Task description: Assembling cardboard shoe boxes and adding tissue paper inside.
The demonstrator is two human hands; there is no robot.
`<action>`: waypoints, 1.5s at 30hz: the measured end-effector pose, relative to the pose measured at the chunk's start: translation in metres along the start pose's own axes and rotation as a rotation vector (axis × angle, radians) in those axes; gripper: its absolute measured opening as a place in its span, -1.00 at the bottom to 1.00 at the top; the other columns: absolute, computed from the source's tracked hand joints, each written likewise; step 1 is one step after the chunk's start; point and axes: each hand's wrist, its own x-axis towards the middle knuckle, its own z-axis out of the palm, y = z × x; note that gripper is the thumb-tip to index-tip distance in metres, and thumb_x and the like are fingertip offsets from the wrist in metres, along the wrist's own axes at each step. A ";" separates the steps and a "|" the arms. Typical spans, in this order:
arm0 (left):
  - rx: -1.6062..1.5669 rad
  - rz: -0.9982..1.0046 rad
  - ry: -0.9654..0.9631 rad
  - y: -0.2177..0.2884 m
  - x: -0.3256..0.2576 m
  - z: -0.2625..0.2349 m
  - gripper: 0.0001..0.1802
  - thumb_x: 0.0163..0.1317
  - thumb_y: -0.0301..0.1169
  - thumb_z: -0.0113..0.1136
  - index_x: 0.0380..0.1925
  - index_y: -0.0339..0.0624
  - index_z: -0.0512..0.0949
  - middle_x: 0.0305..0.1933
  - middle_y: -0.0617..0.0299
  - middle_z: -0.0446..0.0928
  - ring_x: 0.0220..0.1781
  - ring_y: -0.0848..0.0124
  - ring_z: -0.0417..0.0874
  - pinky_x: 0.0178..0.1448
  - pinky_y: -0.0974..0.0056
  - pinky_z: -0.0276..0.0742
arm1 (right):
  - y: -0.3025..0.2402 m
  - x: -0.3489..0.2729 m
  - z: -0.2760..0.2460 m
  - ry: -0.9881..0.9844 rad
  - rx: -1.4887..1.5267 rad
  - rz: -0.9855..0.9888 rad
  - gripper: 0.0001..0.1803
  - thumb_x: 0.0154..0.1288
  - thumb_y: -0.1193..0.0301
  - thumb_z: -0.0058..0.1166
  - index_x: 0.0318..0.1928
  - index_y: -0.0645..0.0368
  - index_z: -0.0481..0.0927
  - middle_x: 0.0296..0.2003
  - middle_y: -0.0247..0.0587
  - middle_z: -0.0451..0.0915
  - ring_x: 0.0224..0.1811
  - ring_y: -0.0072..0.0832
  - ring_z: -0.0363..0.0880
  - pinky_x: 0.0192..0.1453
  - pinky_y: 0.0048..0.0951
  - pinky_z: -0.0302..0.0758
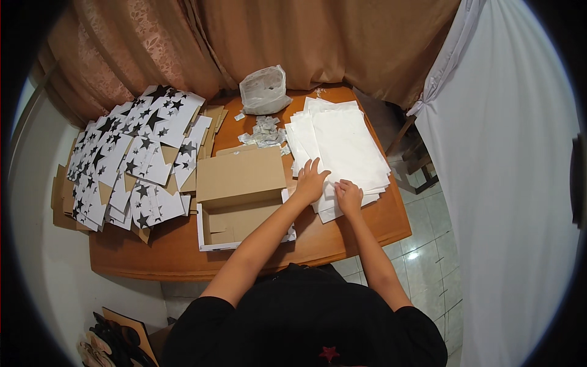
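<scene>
Two hands are pressing on the stack of white paper sheets [345,144] right of centre: I'm seeing the left hand [310,181] lying flat, fingers spread, and the right hand [349,196] curling loosely at the stack's lower edge, beside the open cardboard box [239,199].

On the one wooden table [183,254], two hands rest on one stack of white sheets [345,147], with one open cardboard box [239,202] left of it, one plastic bag [264,90] behind, and one star-printed pile [131,156] far left.
</scene>
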 end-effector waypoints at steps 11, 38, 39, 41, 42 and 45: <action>-0.533 -0.036 -0.127 -0.025 0.026 0.005 -0.66 -0.04 -0.49 0.15 -0.17 -0.04 0.55 -0.28 -0.01 0.58 -0.24 0.16 0.62 -0.11 0.20 0.50 | -0.054 -0.029 -0.052 0.215 0.045 -0.254 -0.76 0.15 0.19 0.06 -0.23 -0.02 0.64 -0.15 -0.42 0.51 0.01 -0.37 0.38 0.30 0.16 -0.10; -0.987 -0.727 0.076 -0.160 -0.214 -0.159 -0.70 0.10 -0.39 0.15 -0.16 -0.27 0.54 -0.21 0.21 0.53 -0.32 0.51 0.49 -0.25 0.46 0.41 | -0.146 -0.084 0.017 -0.299 0.427 -0.072 -0.72 -0.07 0.52 0.02 -0.25 0.25 0.59 -0.62 -0.36 0.41 -0.59 -0.60 0.36 -0.44 -0.57 0.36; -0.855 -0.608 0.154 -0.170 -0.222 -0.146 -0.65 0.01 -0.38 0.24 -0.16 -0.28 0.54 -0.19 0.15 0.53 -0.20 0.41 0.52 -0.13 0.38 0.44 | -0.151 -0.087 0.013 -0.301 0.426 -0.071 -0.72 -0.07 0.52 0.02 -0.25 0.25 0.59 -0.62 -0.36 0.41 -0.59 -0.60 0.36 -0.44 -0.57 0.36; -0.842 -0.623 0.113 -0.171 -0.228 -0.143 -0.62 -0.03 -0.38 0.27 -0.16 -0.27 0.54 -0.17 0.12 0.53 -0.15 0.38 0.51 -0.09 0.35 0.44 | -0.157 -0.091 0.003 -0.460 0.355 -0.066 -0.73 -0.05 0.45 0.07 -0.26 0.25 0.59 -0.64 -0.30 0.41 -0.58 -0.56 0.39 -0.45 -0.52 0.37; -0.825 -0.641 0.078 -0.172 -0.231 -0.142 -0.59 -0.07 -0.39 0.30 -0.16 -0.27 0.54 -0.16 0.10 0.53 -0.10 0.35 0.51 -0.04 0.32 0.44 | -0.161 -0.094 -0.001 -0.458 0.355 -0.063 -0.73 -0.05 0.45 0.07 -0.26 0.25 0.59 -0.64 -0.30 0.41 -0.58 -0.56 0.39 -0.45 -0.52 0.37; -0.800 -0.645 -0.030 -0.164 -0.234 -0.148 -0.56 -0.12 -0.40 0.32 -0.16 -0.27 0.54 -0.14 0.06 0.53 -0.10 0.34 0.52 -0.04 0.32 0.44 | -0.170 -0.096 -0.011 -0.451 0.199 -0.016 -0.71 -0.02 0.39 0.13 -0.26 0.28 0.57 -0.57 -0.18 0.45 -0.55 -0.44 0.43 -0.42 -0.44 0.39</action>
